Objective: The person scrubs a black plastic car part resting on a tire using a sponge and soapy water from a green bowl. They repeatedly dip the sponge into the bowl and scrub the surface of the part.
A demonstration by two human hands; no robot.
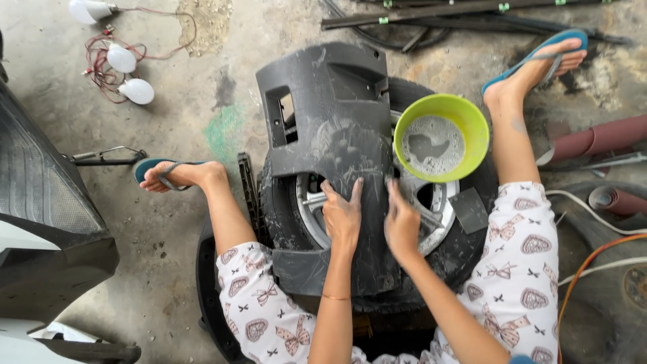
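Presently: wet grey plastic trim panel (337,128) lying across black tyre (472,195); left hand (342,216) flat, fingers spread; right hand (402,226) pressed down, blurred. Risk: lime-green bowl of soapy water (441,137) beside it may tip if jolted.

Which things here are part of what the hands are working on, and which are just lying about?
In the job:
- left hand and right hand, both pressed on the wet grey plastic panel
- tyre with rim under the panel
- green bowl of soapy water
- small dark pad on the tyre

Lying about:
- white bulbs with red wires
- dark trim strips
- rolled red-brown sheets
- orange cable
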